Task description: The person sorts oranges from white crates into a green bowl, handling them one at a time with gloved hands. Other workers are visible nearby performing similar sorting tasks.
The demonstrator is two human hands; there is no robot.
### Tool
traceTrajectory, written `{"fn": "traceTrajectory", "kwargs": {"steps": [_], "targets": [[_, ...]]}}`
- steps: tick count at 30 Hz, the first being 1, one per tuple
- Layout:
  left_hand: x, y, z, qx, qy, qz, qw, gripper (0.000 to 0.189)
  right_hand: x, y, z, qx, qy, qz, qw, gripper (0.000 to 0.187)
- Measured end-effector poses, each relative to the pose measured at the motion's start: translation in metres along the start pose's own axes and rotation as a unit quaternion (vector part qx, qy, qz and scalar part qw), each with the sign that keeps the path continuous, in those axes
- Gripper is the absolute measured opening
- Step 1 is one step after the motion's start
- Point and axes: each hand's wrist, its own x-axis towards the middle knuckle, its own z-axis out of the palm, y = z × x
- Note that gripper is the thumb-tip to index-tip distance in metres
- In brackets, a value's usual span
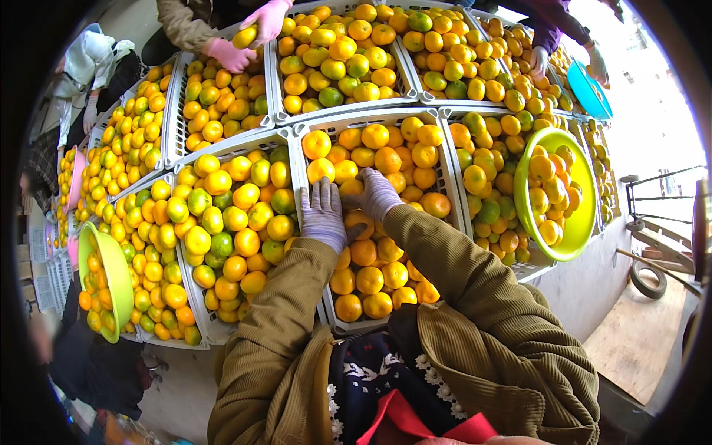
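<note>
Both my hands wear pale purple knit gloves and are over the middle front crate (453,183), a white plastic one full of orange mandarins (369,280). My left hand (324,216) lies palm down on the fruit near the crate's left wall, fingers stretched out and thumb spread to the right. To its right, my right hand (375,193) is bent over the mandarins with its fingertips turned down to the left. Whether its fingers grip a mandarin is hidden. The left crate holds greener mandarins (221,243).
Crates of mandarins surround this one. A lime-green basin (581,222) of fruit tilts on the right crate, another lime-green basin (114,278) at left. A blue basin (589,92) stands far right. Across, a co-worker's pink-gloved hand (270,22) holds a mandarin; other co-workers stand around.
</note>
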Motion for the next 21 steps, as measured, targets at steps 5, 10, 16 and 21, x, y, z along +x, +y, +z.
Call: {"fn": "traceTrajectory", "kwargs": {"steps": [5, 10, 16, 21], "targets": [[0.001, -0.006, 0.006, -0.045, 0.042, 0.071, 0.996, 0.108, -0.004, -0.01, -0.002, -0.002, -0.025, 0.052, 0.998, 0.061], [0.001, -0.011, 0.011, -0.046, 0.075, 0.094, 0.992, 0.104, 0.01, 0.005, -0.079, -0.239, 0.098, -0.186, 0.948, 0.05], [0.001, -0.01, 0.01, -0.047, 0.057, 0.082, 0.994, 0.102, 0.011, 0.025, -0.152, -0.282, 0.146, 0.0, 0.948, 0.063], [0.001, -0.008, 0.005, -0.046, 0.053, 0.072, 0.995, 0.1, 0.017, 0.005, -0.058, -0.056, 0.078, -0.246, 0.964, 0.06]]}}
